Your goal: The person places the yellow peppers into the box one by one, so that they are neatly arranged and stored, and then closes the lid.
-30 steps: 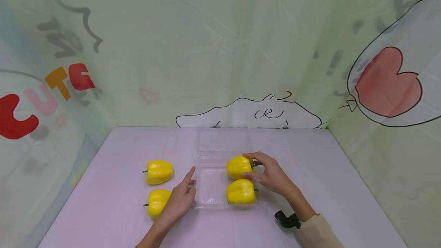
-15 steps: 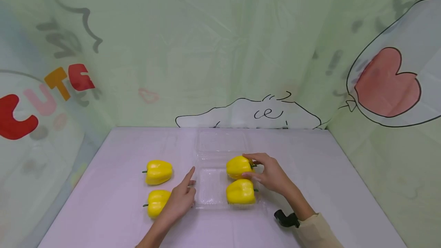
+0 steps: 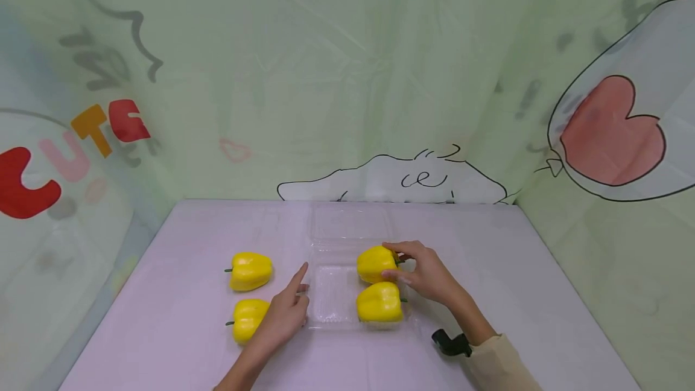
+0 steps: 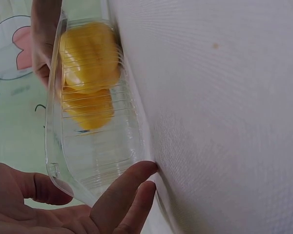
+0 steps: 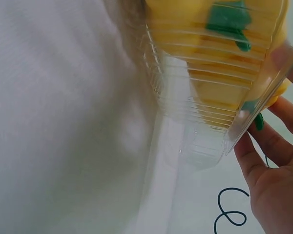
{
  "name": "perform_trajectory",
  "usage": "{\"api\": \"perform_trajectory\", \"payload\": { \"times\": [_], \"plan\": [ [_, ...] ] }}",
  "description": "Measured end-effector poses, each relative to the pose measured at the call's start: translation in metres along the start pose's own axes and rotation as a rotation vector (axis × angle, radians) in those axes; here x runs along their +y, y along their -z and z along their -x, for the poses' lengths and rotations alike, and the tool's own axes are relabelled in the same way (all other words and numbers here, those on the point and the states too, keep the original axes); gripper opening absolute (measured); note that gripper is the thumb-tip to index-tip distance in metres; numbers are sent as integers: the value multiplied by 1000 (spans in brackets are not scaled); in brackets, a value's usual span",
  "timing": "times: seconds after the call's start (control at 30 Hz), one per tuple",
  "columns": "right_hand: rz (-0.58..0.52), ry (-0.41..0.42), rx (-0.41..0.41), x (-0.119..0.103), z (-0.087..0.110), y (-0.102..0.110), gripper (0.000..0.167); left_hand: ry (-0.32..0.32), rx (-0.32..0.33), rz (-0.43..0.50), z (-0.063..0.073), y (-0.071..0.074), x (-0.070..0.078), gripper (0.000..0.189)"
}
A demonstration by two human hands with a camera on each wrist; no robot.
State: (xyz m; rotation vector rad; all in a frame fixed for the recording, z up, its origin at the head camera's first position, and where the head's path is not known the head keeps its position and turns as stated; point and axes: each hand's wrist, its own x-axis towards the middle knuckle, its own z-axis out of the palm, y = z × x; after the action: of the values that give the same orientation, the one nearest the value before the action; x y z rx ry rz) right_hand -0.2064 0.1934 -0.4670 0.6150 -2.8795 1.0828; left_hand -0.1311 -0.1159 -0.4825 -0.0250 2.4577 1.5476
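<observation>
A clear plastic clamshell container [image 3: 333, 326] lies with its lid [image 3: 350, 224] folded back. Two yellow bell peppers sit in its right half, a far one [image 3: 373, 264] and a near one [image 3: 379, 302]. My right hand [image 3: 429, 273] holds the far pepper by its stem end, thumb on the near side and fingers on the far side. At the container's left edge, my left hand [image 3: 288, 309] has its index finger extended. In the left wrist view, its thumb is at the container's rim [image 4: 52, 146] and its fingertips rest low beside the wall.
Two more yellow bell peppers lie left of the container, one farther back [image 3: 251, 271] and one nearer [image 3: 247, 318], partly covered by my left hand. A black device [image 3: 452, 344] sits at my right wrist. Printed fabric walls [image 3: 347, 77] enclose the white-covered table [image 3: 488, 246].
</observation>
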Motion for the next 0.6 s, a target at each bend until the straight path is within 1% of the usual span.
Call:
{"api": "perform_trajectory", "payload": {
  "times": [0.2, 0.6],
  "plan": [
    [-29, 10, -6, 1, 0, -1, 62, -8, 5, -3, 0, 0, -1, 67],
    [-38, -1, 8, 2, 2, -3, 62, -4, -3, 0, -1, -1, -2, 67]
  ]
}}
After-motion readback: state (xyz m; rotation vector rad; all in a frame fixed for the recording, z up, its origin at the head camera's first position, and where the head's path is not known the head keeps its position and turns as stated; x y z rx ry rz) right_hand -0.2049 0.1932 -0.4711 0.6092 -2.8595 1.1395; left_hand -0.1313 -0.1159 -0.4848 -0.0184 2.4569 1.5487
